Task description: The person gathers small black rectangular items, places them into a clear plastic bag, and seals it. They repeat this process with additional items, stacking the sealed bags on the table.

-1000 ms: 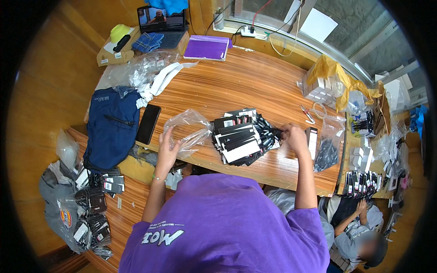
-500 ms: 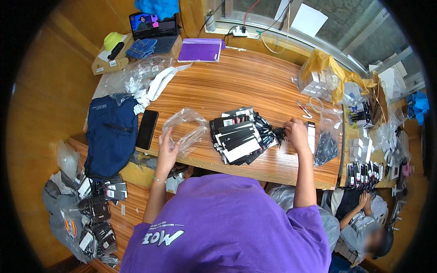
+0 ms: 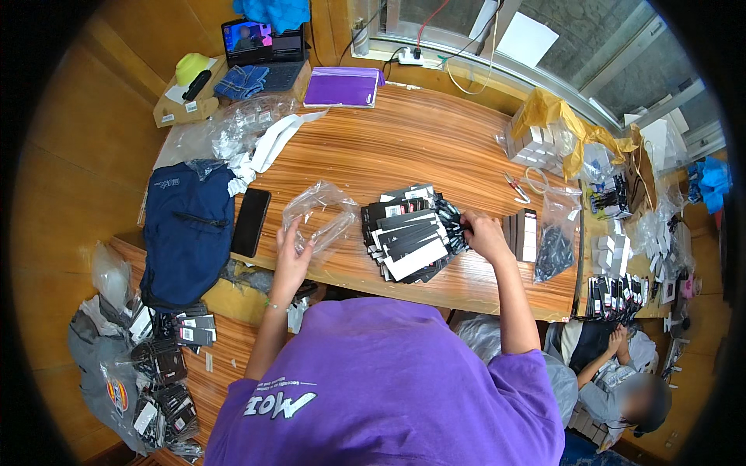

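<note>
Fronting window (image 3: 435,23): prob. wood tbl (image 3: 388,140), tags (image 3: 408,237)

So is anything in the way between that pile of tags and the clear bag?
Nothing visible is. The clear bag lies close beside the left side of the tag pile; the right hand is at the pile's corded end, away from the bag.

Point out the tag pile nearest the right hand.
The fanned central pile, its bunched end at the right hand; the lower-left tags and far-right tags lie well away from it.
</note>
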{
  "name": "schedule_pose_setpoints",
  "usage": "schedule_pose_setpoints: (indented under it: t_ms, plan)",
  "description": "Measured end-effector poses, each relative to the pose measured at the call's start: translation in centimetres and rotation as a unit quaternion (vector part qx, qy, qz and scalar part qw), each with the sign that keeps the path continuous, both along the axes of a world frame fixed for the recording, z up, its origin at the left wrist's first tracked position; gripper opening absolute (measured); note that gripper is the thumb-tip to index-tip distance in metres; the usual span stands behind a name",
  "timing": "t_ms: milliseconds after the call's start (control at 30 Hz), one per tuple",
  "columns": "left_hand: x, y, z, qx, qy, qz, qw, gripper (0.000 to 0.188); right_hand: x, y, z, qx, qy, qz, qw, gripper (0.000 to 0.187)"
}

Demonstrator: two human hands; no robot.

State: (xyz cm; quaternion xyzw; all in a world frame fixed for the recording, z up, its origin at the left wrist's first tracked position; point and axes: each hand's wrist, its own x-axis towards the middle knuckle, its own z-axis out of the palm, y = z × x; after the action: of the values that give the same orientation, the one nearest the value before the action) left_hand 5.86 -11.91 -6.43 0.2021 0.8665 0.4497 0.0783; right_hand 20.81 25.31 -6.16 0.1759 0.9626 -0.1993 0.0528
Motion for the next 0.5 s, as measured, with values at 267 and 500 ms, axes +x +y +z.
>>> schedule_pose_setpoints:
  t_ms: [267, 500]
  plan:
    - [-0.4, -0.7, -1.0, 0.014, 0.034, 0.007, 0.999, 0.049, 0.0, -0.1, -0.5, 0.053, -0.012, 0.018, 0.998, 0.018]
    - [-0.5, -0.7, -0.3, 0.064, 0.012, 0.024, 0.998, 0.043, -0.4, -2.0, 1.7, 0.021, 0.096, -0.007, 0.995, 0.018]
